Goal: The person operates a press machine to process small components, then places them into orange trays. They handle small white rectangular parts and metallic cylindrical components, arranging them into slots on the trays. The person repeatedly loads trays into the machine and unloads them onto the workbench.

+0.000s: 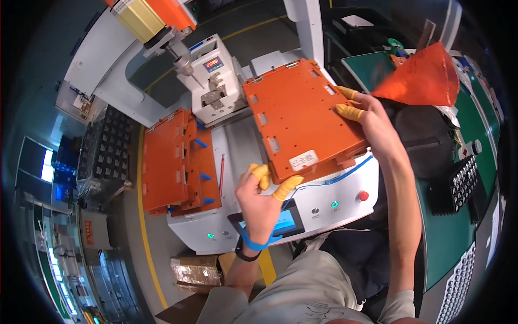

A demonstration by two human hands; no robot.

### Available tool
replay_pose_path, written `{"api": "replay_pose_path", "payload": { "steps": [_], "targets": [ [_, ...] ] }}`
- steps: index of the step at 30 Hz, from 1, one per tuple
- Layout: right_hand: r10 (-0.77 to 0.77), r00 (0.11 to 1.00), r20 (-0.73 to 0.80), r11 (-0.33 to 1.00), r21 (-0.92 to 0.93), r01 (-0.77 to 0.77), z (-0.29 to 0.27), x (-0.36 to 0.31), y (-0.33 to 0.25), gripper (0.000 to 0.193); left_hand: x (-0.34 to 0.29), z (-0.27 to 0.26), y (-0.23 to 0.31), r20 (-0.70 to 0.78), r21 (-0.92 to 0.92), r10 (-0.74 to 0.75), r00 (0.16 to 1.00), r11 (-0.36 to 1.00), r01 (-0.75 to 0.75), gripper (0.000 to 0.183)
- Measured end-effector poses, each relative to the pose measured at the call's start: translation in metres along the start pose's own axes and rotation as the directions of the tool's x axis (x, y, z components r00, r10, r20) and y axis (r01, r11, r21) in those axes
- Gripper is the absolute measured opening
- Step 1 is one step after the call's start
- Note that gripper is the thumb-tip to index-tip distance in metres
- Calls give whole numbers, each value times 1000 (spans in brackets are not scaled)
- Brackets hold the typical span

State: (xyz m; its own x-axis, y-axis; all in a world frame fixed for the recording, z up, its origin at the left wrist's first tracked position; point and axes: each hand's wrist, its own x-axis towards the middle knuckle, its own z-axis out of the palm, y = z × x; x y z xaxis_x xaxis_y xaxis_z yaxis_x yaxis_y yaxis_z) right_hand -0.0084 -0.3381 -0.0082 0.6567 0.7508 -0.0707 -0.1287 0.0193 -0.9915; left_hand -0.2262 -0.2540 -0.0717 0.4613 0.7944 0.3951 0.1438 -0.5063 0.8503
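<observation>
Both my hands are on a flat orange fixture plate (307, 119), which has holes, slots and a white label near its closest edge. My left hand (260, 202) pinches its near left corner between finger and thumb. My right hand (372, 121) grips the right edge, with fingertips over the top. Yellow finger cots cover several fingertips. A blue band with a cord (256, 243) circles my left wrist. More orange material shows under the plate's near edge. Further left, a second orange fixture (167, 167) with blue pegs lies on the white machine (199, 235).
Behind stands a white device with a red display (218, 67), beside a hanging tool spindle (183, 65). A red button (363, 196) and a screen (288, 221) sit on the machine's front. At right, a green bench (448, 254) holds a black tray (458, 186) and an orange bag (426, 78).
</observation>
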Motion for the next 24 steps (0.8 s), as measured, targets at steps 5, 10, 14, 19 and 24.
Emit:
{"api": "replay_pose_path", "payload": {
  "steps": [5,10,14,19,24],
  "targets": [
    [21,1000,15,1000,-17,-20,-13,-1,15,44,-6,8,-2,15,44,49,999,998,-49,41],
    [13,996,-87,998,-66,-19,3,4,3,42,7,15,-6,-70,194,29,997,981,-15,41],
    [-28,999,32,976,-217,34,-8,21,16,46,5,15,-15,-142,258,83,986,965,-44,44],
    [-715,685,-140,563,-697,444,-15,-27,50,45,-5,17,-38,-144,214,-94,985,969,124,56],
    [-738,613,284,317,-656,685,-37,-122,156,35,-6,31,-39,-86,4,21,996,1000,-21,56]
  ]
}}
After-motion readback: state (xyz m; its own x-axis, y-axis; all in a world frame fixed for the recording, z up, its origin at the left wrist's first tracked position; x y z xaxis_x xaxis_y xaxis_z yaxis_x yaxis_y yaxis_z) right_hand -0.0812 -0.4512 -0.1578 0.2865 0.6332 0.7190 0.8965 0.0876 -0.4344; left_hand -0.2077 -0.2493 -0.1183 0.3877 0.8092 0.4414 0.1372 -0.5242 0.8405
